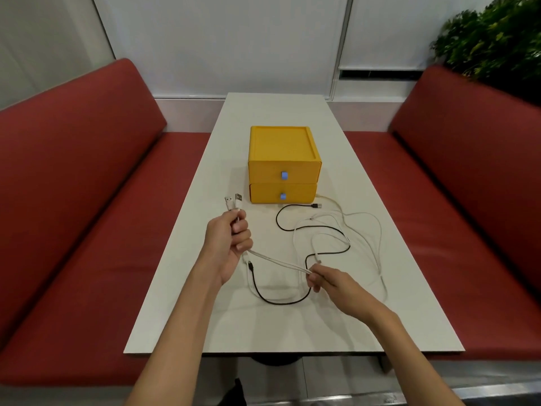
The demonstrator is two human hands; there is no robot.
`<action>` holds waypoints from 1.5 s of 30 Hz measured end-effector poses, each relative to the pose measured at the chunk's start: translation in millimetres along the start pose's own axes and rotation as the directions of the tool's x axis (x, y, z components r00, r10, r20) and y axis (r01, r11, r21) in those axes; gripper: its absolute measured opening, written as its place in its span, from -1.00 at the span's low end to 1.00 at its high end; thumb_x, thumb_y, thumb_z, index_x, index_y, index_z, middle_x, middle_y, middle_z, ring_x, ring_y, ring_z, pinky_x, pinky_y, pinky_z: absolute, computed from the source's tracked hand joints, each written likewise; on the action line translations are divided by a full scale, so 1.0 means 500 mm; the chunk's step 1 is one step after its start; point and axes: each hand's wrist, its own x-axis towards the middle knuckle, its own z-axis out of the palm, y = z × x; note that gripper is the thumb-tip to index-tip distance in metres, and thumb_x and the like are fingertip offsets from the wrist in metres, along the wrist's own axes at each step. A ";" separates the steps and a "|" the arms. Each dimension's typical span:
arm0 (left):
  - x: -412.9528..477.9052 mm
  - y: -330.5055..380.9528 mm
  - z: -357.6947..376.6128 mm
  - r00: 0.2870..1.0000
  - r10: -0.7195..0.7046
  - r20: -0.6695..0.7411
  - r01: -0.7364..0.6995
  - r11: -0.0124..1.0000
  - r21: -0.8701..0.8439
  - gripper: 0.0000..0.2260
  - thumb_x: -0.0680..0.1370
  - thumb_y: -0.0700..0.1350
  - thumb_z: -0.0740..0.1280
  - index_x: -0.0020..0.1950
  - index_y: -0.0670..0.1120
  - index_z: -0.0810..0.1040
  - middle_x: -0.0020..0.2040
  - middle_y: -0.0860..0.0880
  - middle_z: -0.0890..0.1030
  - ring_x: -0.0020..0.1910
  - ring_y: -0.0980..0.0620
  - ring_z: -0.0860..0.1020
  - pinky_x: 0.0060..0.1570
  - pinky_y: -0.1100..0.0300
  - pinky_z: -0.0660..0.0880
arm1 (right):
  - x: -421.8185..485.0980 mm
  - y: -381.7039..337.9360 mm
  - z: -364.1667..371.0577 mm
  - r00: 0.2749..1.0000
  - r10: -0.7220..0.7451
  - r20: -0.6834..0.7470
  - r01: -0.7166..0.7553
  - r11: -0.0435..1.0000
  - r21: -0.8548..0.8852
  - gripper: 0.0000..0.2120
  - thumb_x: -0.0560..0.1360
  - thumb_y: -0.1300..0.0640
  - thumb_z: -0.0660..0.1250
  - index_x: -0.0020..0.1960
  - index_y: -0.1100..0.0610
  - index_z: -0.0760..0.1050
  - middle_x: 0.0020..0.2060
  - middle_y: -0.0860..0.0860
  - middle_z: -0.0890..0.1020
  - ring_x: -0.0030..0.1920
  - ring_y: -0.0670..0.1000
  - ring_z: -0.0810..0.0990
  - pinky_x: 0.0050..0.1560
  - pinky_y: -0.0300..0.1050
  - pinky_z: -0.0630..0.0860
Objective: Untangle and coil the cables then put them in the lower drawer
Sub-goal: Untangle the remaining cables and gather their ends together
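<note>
My left hand (231,244) grips two white cables (278,262) near their USB plugs (233,201), which stick up above the fist. The white strands run taut down to my right hand (330,284), which pinches them between fingertips. Loose white loops (371,247) spread over the table to the right. A black cable (322,227) winds among them, one plug near the drawer box, the other end below my left hand. The yellow box (282,159) has two drawers with blue pulls; the lower drawer (282,196) is closed.
The white table (181,303) is long and narrow, with red benches (87,230) on both sides. A green plant (494,36) stands at the far right behind the right bench. The wall lies past the table's far end.
</note>
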 end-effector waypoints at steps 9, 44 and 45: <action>-0.005 0.022 -0.042 0.998 0.053 -0.031 -0.048 0.988 0.146 -0.77 0.64 0.01 0.19 -0.10 -0.10 0.47 -0.51 0.09 0.15 -0.62 0.18 0.09 -0.62 0.32 0.09 | -0.013 0.045 -0.003 0.995 0.073 0.072 -0.072 0.997 -0.023 -0.67 0.64 0.07 0.11 -0.27 -0.13 0.45 -0.28 -0.10 0.52 -0.22 -0.10 0.44 -0.14 -0.21 0.35; -0.021 0.020 -0.056 1.000 0.026 -0.002 -0.026 0.992 0.122 -0.81 0.66 -0.22 0.11 0.11 -0.18 0.51 -0.16 -0.07 0.61 -0.30 0.12 0.54 -0.28 0.28 0.55 | 0.206 -0.146 0.139 0.960 0.277 -0.041 -0.279 0.939 -0.202 -0.77 0.45 0.10 0.31 -0.24 0.16 0.28 -0.20 0.07 0.40 -0.31 0.06 0.40 -0.42 -0.17 0.26; -0.019 0.020 -0.057 1.000 0.027 -0.010 -0.026 0.993 0.111 -0.81 0.66 -0.23 0.11 0.14 -0.17 0.51 -0.18 -0.07 0.57 -0.30 0.11 0.51 -0.30 0.28 0.54 | 0.210 -0.141 0.138 0.958 0.280 -0.066 -0.287 0.946 -0.148 -0.73 0.44 0.10 0.32 -0.31 0.15 0.26 -0.23 0.09 0.43 -0.35 0.07 0.40 -0.41 -0.17 0.27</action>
